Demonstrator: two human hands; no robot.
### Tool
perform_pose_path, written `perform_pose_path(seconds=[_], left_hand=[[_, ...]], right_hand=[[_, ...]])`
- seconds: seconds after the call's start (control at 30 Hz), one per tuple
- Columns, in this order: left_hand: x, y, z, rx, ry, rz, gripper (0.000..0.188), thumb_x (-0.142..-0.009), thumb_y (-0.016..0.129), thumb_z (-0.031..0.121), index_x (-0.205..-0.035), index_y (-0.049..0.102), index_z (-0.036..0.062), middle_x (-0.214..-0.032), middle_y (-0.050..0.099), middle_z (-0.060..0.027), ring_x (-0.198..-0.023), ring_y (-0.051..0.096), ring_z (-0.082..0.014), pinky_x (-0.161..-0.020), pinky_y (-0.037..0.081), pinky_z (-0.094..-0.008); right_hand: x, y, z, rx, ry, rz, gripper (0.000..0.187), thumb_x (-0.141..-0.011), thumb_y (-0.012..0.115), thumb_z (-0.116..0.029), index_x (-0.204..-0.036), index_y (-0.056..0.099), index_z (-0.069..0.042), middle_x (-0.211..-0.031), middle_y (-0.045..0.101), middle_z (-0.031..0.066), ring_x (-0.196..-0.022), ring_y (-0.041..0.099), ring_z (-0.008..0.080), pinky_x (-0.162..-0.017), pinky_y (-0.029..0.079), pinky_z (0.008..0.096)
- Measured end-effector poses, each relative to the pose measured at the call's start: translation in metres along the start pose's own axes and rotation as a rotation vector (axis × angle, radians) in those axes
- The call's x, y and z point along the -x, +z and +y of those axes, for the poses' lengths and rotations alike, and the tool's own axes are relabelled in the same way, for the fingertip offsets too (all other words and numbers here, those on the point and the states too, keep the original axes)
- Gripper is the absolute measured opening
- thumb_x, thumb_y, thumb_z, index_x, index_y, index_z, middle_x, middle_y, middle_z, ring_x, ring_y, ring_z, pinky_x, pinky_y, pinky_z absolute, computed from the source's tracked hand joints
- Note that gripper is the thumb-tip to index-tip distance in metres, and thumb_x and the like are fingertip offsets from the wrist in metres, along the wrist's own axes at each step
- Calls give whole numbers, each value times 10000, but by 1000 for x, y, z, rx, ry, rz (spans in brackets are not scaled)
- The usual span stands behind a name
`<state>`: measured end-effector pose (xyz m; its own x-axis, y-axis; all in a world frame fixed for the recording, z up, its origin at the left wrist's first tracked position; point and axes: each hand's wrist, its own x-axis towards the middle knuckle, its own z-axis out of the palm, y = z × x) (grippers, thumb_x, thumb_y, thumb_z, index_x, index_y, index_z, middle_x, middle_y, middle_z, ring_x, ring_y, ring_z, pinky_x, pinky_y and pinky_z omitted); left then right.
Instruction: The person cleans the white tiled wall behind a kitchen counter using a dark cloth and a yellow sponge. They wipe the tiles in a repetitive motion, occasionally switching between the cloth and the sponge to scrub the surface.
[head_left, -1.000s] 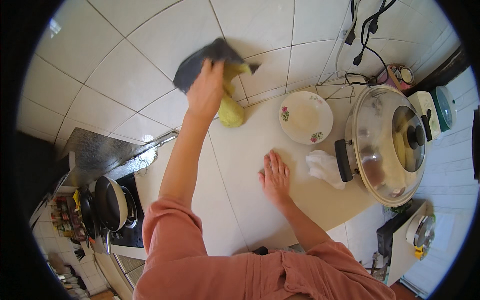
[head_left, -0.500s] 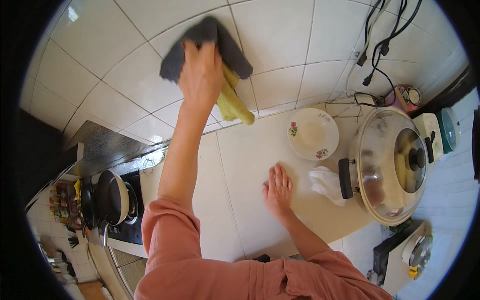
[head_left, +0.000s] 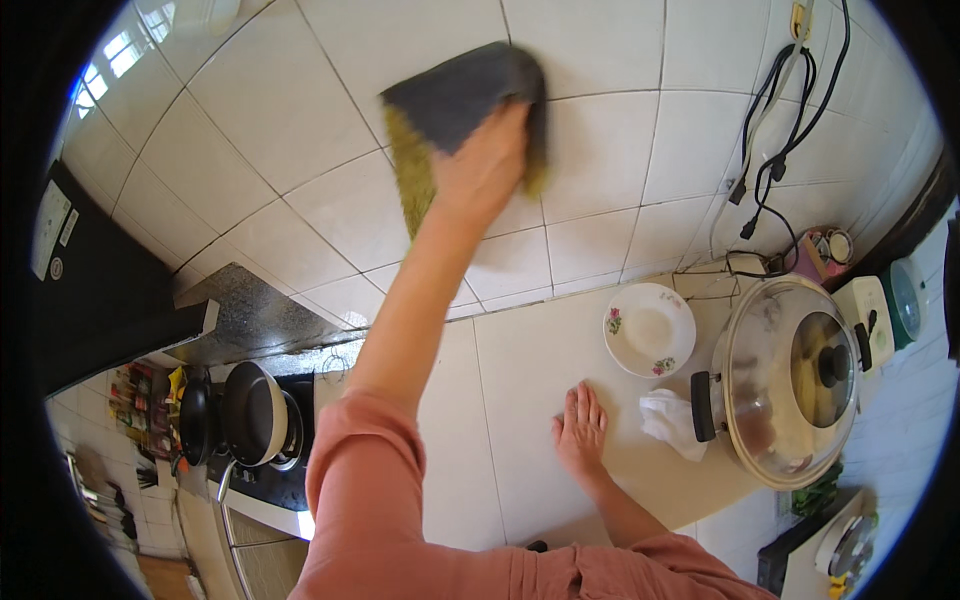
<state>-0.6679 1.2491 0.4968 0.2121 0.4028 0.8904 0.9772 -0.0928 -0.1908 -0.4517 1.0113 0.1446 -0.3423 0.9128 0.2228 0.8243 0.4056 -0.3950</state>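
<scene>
Left hand (head_left: 480, 165) raised high, palm pressed flat on a grey-and-yellow cloth (head_left: 455, 105) against the white wall tiles (head_left: 300, 120); fingers spread over the cloth, pinning it rather than gripping; cloth sits on the upper tile row, well above the tabletop (head_left: 520, 400). Right hand (head_left: 580, 435) released, holding nothing, fingers splayed flat on the tabletop as a brace, just beside a crumpled white rag (head_left: 668, 420).

Near: flowered white plate (head_left: 650, 328) close to the wall; big pot with glass lid (head_left: 795, 375) to the right, touching or nearly touching the rag; black cables (head_left: 775, 150) hanging down the wall at right; dark pans on a stove (head_left: 255, 415) at left.

Judgement on doing the wipe well: keep the whole palm on the cloth so it does not fold or slip off the tile; even pressure, overlapping strokes along the grout lines; lean weight on the braced hand; stay clear of the cables and plugs at right; watch the loose yellow edge drooping below the palm.
</scene>
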Motion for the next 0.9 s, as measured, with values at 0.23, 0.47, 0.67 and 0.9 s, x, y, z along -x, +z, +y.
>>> perform_pose_path(seconds=[0.23, 0.47, 0.67, 0.9], left_hand=[[42, -10, -51, -196, 18, -136, 492, -937, 604, 124, -1421, 529, 72, -1303, 593, -143, -1139, 621, -368, -882, 548, -468], [-27, -24, -2, -55, 15, -162, 275, -999, 548, 204, -1240, 645, 111, -1173, 641, -185, -1169, 612, -364, -947, 509, -504], [8, -62, -127, -79, -581, 103, 392, -1064, 497, 400, -1235, 601, 62, -1223, 611, -249, -1126, 613, -446, -886, 513, -553], [-9, -41, -91, -252, 77, 64, 223, -959, 634, 320, -1109, 659, 157, -1106, 622, -113, -1045, 585, -332, -992, 411, -543]], right_hand=[[-6, -7, 1, -23, 19, 14, 667, -917, 706, -290, -1469, 483, 11, -1611, 387, 195, -1494, 345, 360, -1171, 296, 512], [-1, -5, 2, 18, 12, 10, 665, -916, 704, -294, -1465, 487, 12, -1607, 391, 195, -1491, 346, 360, -1168, 301, 518], [-3, -9, 1, 3, 37, 16, 670, -907, 690, -269, -1466, 472, 28, -1600, 390, 210, -1490, 344, 375, -1179, 287, 522], [0, -3, 0, 86, 38, -8, 670, -930, 676, -318, -1481, 477, 7, -1609, 392, 187, -1504, 336, 360, -1184, 289, 517]])
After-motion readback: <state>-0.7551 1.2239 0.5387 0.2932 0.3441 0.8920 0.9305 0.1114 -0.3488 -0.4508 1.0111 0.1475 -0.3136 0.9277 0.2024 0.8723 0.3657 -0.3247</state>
